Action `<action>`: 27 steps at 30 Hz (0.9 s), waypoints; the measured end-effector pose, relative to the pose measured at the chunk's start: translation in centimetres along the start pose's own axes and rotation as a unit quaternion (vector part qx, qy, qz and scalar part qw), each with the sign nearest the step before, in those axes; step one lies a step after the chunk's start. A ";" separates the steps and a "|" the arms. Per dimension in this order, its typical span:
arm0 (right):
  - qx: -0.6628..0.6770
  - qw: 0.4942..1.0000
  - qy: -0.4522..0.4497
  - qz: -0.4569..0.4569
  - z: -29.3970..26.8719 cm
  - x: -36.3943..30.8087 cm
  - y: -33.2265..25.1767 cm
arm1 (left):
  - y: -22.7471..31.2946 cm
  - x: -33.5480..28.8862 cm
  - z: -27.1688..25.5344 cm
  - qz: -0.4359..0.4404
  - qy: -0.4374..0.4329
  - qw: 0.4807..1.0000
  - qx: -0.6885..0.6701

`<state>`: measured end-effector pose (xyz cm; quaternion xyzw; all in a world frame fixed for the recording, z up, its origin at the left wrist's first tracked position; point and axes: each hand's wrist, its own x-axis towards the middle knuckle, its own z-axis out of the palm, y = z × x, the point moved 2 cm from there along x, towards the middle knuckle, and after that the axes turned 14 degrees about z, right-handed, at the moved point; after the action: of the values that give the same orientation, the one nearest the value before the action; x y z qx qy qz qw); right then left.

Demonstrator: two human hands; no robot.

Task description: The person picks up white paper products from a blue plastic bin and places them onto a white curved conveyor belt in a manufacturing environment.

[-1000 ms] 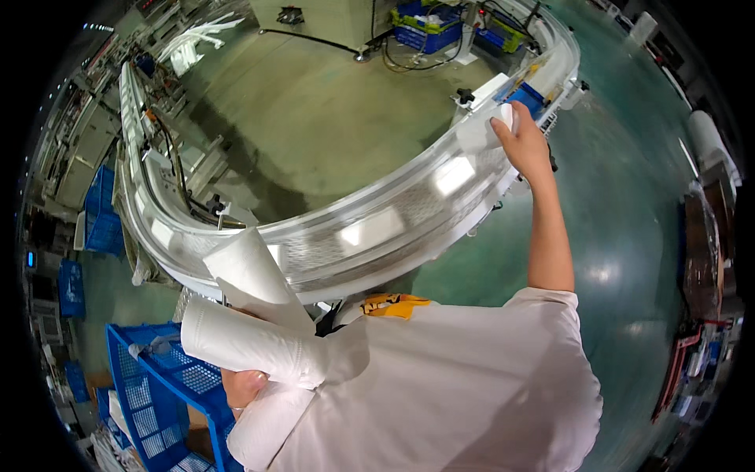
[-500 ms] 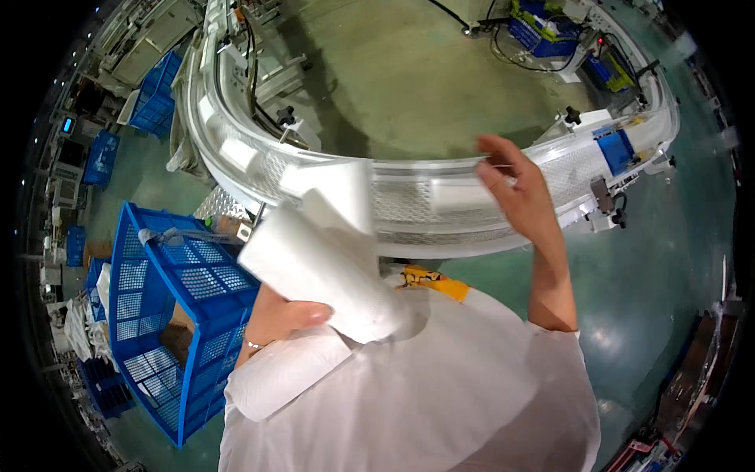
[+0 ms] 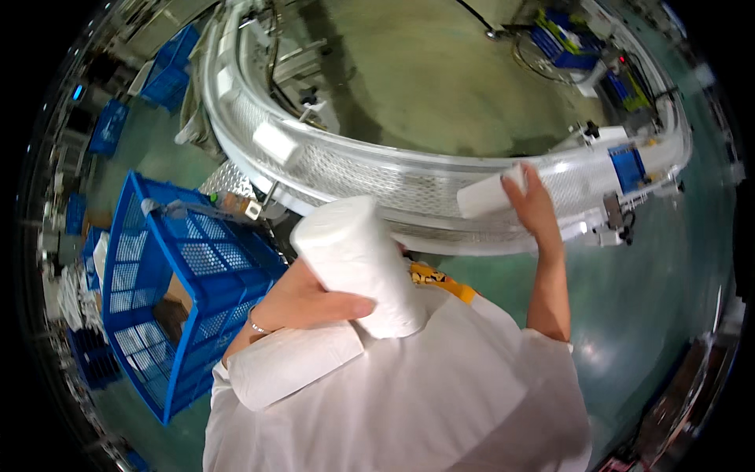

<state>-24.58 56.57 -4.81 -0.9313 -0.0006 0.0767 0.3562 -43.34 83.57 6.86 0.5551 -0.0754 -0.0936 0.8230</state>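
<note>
My left hand is wrapped round a white paper roll, held tilted in front of my chest. Its thumb lies across the near side, and the other fingers are hidden behind the roll. A second white roll rests along my left forearm, against my white top. Over the conveyor, my right hand grips the right end of another white roll, thumb and fingers on either side of it. That roll lies slantwise at the belt.
The curved conveyor with pale rails sweeps across in front of me. Another white roll lies on its left stretch. A large blue mesh crate stands at my left. A blue guard piece spans the belt at right.
My right hand has come down from above the belt and closed on a roll there. My left hand has turned its roll more upright. The view has shifted slightly.
</note>
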 end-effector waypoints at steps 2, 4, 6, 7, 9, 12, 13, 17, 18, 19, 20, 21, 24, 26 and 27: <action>-0.067 0.996 -0.028 -0.046 1.5 -1.2 0.3 | 0.3 0.0 0.5 -0.041 0.052 0.998 0.007; 0.030 0.989 -0.065 -0.131 1.0 -3.0 -2.7 | -0.2 1.2 0.6 -0.036 0.002 0.999 0.039; 0.261 0.918 -0.243 -0.172 0.8 -5.8 -8.2 | -0.4 1.8 0.8 -0.079 0.004 0.995 0.053; 0.349 0.851 -0.336 -0.205 1.1 -6.9 -10.3 | -0.7 2.1 0.8 -0.076 -0.022 0.995 0.062; 0.352 0.825 -0.427 -0.114 1.0 -9.1 -13.8 | -0.5 3.0 0.7 -0.084 -0.092 0.988 0.094; 0.418 0.822 -0.379 -0.080 1.7 -8.9 -13.1 | -0.7 2.9 0.2 -0.081 -0.140 0.980 0.119; 0.428 0.832 -0.343 -0.081 1.6 -8.4 -12.5 | -2.4 2.1 -0.5 -0.074 -0.125 0.984 0.105; 0.434 0.901 -0.021 0.012 -0.7 -3.6 -7.6 | -2.7 -0.1 -2.7 -0.109 -0.020 0.993 -0.049; 0.397 0.918 -0.008 0.016 0.0 -2.0 -4.3 | -2.3 -0.4 -2.7 -0.132 -0.005 0.987 -0.088; 0.358 0.933 0.008 0.021 1.0 -0.6 -0.8 | -2.1 -0.5 -2.9 -0.155 0.009 0.979 -0.129; 0.316 0.949 0.014 0.023 1.6 0.2 0.6 | -1.9 -1.1 -3.0 -0.124 0.011 0.981 -0.145; 0.194 0.981 0.012 0.020 1.7 0.0 -0.1 | -1.8 -1.9 -3.1 -0.095 0.015 0.982 -0.165; -0.058 0.994 0.067 -0.060 2.2 -2.1 -2.4 | -0.7 -3.7 -3.4 -0.051 0.029 0.980 -0.188; 0.026 0.992 0.001 -0.125 2.4 -3.7 -6.3 | -0.6 -4.5 -3.4 -0.003 0.053 0.972 -0.227; 0.118 0.980 -0.114 -0.112 2.8 -5.1 -9.2 | -0.1 -4.9 -2.9 0.004 0.059 0.974 -0.219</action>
<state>-29.51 65.03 0.01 -0.8621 -0.1366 0.1414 0.4671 -47.43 87.31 5.56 0.3653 -0.0064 -0.0718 0.9281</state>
